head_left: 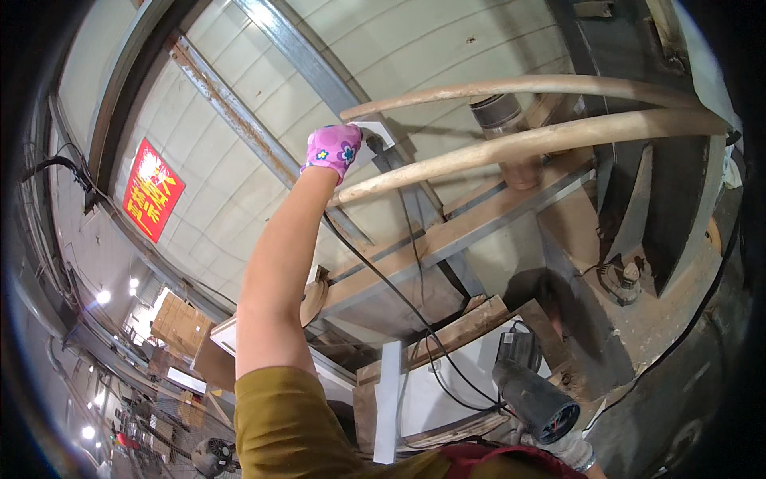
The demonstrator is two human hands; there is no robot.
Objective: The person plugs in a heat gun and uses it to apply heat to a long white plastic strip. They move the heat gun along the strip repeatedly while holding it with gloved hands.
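1. Between nine and ten o'clock, a red sign with yellow lettering [153, 191] is fixed to a pale panelled wall.

2. Toward eleven o'clock, the person's left hand [331, 153], in a pink flowered glove, reaches up to a wall-mounted outlet. The fingers look curled, but their tips are hidden behind the back of the hand — whether they grip anything, one cannot tell.

3. At twelve o'clock, just right of that glove, what looks like a black plug [372, 144] sits against a white outlet box [383, 130]. The plug is likely light, stiff and hard-shelled, best taken by its body, with thumb and fingers on opposite sides, rather than by its lead.

4. From near the centre toward five o'clock, black cords [431, 329] sag down to the tool. They appear limp, easy to bend and apt to snag on the timber nearby.

5. Between four and five o'clock, a dark grey power tool [536, 403] rests at an angle, its vented round end facing the viewer. It is probably the heaviest piece here, rigid and smooth; a full-hand hold around its barrel seems soundest.

6. Just below, also between four and five, the right hand [573, 451], in a pale glove, shows partly beneath the tool. How far its fingers open, or whether they support the tool, cannot be told.
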